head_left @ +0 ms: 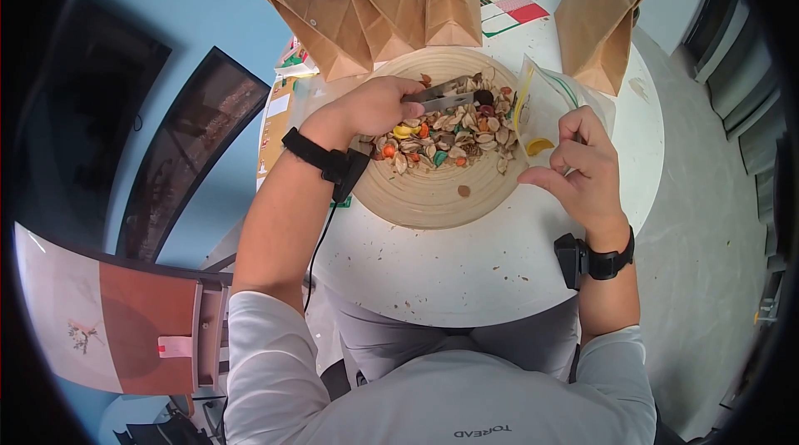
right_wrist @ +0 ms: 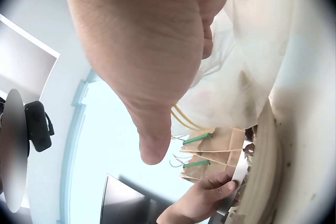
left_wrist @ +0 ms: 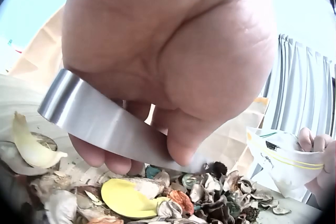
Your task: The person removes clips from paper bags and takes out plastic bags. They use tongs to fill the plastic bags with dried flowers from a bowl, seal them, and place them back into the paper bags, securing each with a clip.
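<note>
Metal tongs point(head_left: 445, 101) are pinched between the thumb and fingers of my left hand point(head_left: 374, 106); the left wrist view shows their bent strip point(left_wrist: 105, 121) under the palm. At their tips is a dark round piece point(head_left: 483, 98), over a heap of dried petals and slices point(head_left: 449, 130) on a round ridged board point(head_left: 416, 203). To the right, my right hand point(head_left: 589, 169) grips the side of a clear zip bag point(head_left: 545, 99) with curled fingers, its thumb sticking out to the left. A yellow slice point(head_left: 539, 146) shows at the bag.
Brown paper bags point(head_left: 454, 8) with green and red clips stand behind the board, and another paper bag point(head_left: 601, 20) stands at the back right. A printed card point(head_left: 514, 9) lies between them. Small crumbs dot the white round table point(head_left: 433, 278) near its front edge.
</note>
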The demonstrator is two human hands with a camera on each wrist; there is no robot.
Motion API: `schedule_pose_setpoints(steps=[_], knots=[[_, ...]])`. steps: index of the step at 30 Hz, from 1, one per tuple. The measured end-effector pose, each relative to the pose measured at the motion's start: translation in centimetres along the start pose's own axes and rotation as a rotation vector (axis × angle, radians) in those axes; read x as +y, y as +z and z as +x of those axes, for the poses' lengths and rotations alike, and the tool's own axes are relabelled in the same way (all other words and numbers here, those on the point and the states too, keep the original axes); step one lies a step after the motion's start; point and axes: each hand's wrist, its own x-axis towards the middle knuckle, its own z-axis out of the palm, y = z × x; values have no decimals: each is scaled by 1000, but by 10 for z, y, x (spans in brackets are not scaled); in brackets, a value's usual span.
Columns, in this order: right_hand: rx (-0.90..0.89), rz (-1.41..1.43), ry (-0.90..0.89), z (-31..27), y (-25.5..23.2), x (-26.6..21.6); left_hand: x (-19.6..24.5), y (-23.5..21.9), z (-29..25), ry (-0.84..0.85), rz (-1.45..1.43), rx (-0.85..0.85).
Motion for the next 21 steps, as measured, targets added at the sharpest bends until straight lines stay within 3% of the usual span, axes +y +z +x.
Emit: schedule_pose_setpoints(steps=[13, 21], knots=[[-49, 17, -8, 0, 0, 1, -7, 5, -26, -22, 35, 56], [-79, 36, -26, 0, -1, 2, -14, 1, -43, 33, -169, 182]])
